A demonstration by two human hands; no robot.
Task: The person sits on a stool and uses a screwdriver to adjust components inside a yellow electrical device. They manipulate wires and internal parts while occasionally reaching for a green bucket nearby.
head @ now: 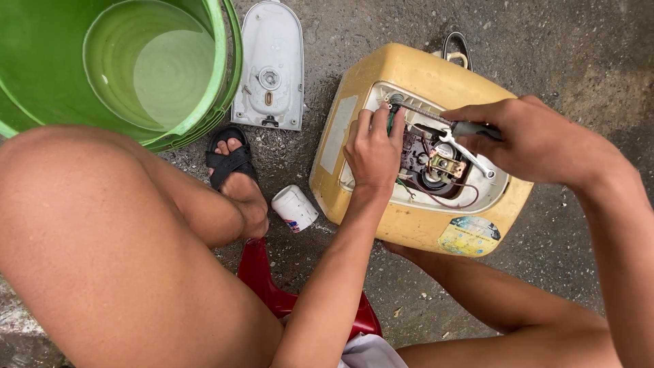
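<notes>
A yellowed plastic appliance housing [354, 123] lies on wet concrete with its cover off, wiring and a round part [436, 170] showing inside. My left hand [373, 151] rests on the left edge of the opening, fingers pinching a green wire near the top. My right hand [538, 140] grips a screwdriver [436, 119] whose shaft points left to the opening's upper corner, and it also holds a small metal wrench [470, 153] hanging over the innards.
The removed white cover [272, 48] lies above left of the housing. Stacked green basins [41, 61] sit top left. A small white container [294, 208] lies beside my sandalled foot [231, 167]. A red stool [269, 286] is under me.
</notes>
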